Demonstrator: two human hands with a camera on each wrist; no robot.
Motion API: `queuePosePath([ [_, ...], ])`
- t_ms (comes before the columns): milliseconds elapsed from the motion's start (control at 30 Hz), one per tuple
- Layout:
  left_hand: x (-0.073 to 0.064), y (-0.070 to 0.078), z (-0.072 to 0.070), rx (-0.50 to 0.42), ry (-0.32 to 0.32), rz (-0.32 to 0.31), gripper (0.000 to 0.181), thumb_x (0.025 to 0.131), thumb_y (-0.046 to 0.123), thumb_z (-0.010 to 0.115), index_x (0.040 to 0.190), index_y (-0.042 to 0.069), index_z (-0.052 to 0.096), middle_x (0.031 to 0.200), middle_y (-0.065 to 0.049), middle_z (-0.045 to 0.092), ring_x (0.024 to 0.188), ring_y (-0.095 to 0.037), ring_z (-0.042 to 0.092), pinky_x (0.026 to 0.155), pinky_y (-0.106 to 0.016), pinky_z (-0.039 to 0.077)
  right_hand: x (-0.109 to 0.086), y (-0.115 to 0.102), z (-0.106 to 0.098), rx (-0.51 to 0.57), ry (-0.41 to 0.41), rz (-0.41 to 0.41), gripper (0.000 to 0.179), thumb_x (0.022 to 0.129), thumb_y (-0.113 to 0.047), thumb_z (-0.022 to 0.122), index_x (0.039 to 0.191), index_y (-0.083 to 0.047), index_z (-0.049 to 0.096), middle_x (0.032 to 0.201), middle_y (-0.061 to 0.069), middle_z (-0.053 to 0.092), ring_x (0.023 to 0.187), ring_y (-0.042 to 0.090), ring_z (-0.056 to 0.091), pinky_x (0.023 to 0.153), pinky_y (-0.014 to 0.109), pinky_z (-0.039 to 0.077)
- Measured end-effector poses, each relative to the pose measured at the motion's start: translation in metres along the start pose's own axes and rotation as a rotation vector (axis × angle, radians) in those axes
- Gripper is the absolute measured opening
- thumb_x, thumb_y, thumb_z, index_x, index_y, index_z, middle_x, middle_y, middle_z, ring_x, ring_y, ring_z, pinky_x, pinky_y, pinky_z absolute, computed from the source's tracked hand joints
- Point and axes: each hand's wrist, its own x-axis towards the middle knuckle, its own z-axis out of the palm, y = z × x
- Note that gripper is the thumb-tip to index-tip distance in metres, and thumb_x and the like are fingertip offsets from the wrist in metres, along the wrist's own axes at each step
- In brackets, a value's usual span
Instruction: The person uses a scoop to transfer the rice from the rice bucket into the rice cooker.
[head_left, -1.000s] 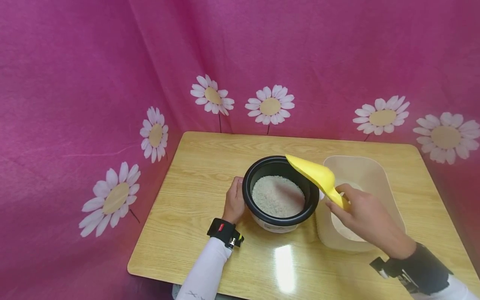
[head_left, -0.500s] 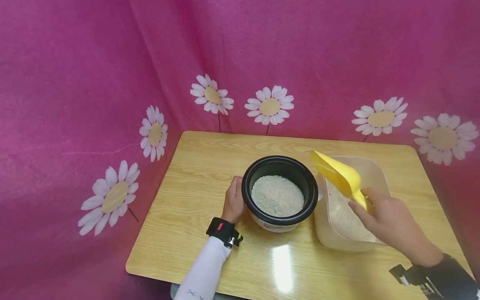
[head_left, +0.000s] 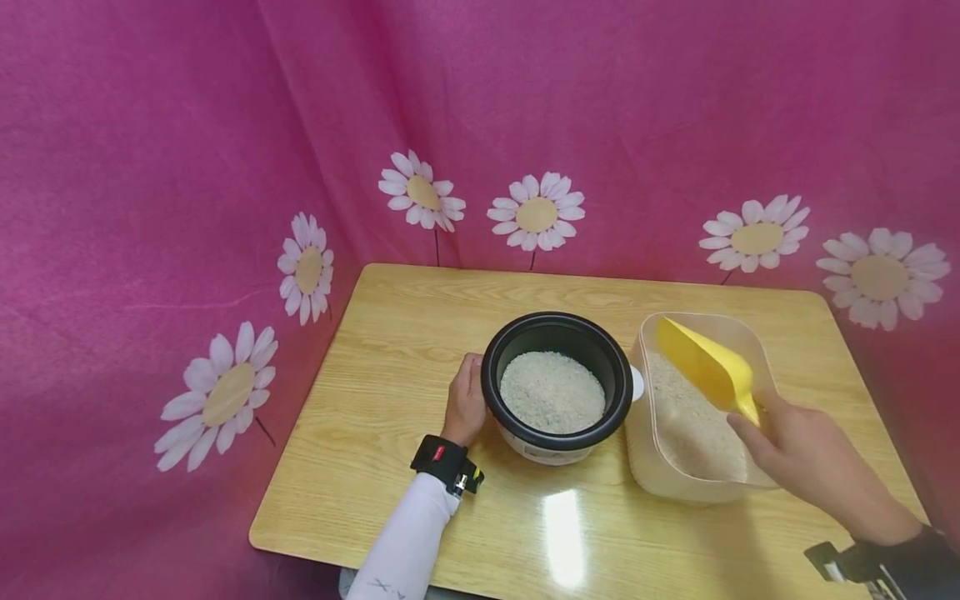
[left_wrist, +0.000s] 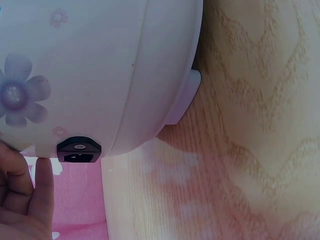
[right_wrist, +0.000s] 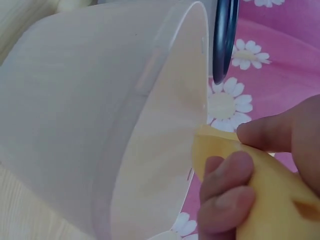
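A white rice cooker (head_left: 551, 457) with a black inner rim stands on the table, pale rice (head_left: 552, 392) inside it. My left hand (head_left: 467, 403) holds its left side; the left wrist view shows fingertips against the flowered wall near a black power socket (left_wrist: 79, 150). My right hand (head_left: 817, 454) grips the handle of a yellow scoop (head_left: 708, 362), fingers curled round it, as the right wrist view also shows. The scoop is tilted over a translucent plastic bin (head_left: 660, 462), which holds rice (head_left: 693, 433). No rice shows on the scoop's visible surface.
Bin and cooker stand close together on a wooden table (head_left: 405, 333), the cooker's white right handle (head_left: 637, 383) between them. A pink curtain (head_left: 630, 100) with daisies rises behind the table and along its left side.
My right hand has carried the scoop rightward, from above the cooker's rim to over the bin. My left hand and the cooker have stayed in place.
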Motion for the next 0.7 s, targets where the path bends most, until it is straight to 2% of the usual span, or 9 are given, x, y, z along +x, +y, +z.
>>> queuePosePath([
  [233,0.000,0.000,0.000,-0.007,-0.007,-0.013,0.037,0.114,0.031,0.031,0.121,0.009,0.059,0.109,-0.012,0.068,0.095,-0.018,0.059,0.085,-0.026,0.048,-0.005,0.009,0.002,-0.007,-0.095,0.061,0.031,0.106,-0.033,0.055,0.100,-0.003,0.053,0.066,0.002,0.050,0.060,0.019,0.047,0.055,0.035,0.036],
  [500,0.000,-0.001,0.000,-0.021,-0.012,-0.031,0.037,0.114,0.033,0.030,0.121,0.010,0.059,0.109,-0.012,0.068,0.095,-0.017,0.059,0.085,-0.026,0.048,-0.007,0.015,0.009,-0.069,-0.197,0.051,0.030,0.103,-0.026,0.060,0.083,-0.009,0.044,0.063,0.000,0.045,0.058,0.018,0.043,0.054,0.033,0.035],
  [700,0.001,-0.001,-0.001,-0.029,-0.020,-0.036,0.038,0.114,0.034,0.030,0.122,0.011,0.059,0.110,-0.011,0.068,0.096,-0.017,0.058,0.085,-0.025,0.048,-0.003,0.016,0.012,-0.086,-0.225,0.042,0.027,0.100,-0.025,0.064,0.082,-0.010,0.051,0.064,0.000,0.046,0.058,0.017,0.042,0.053,0.032,0.034],
])
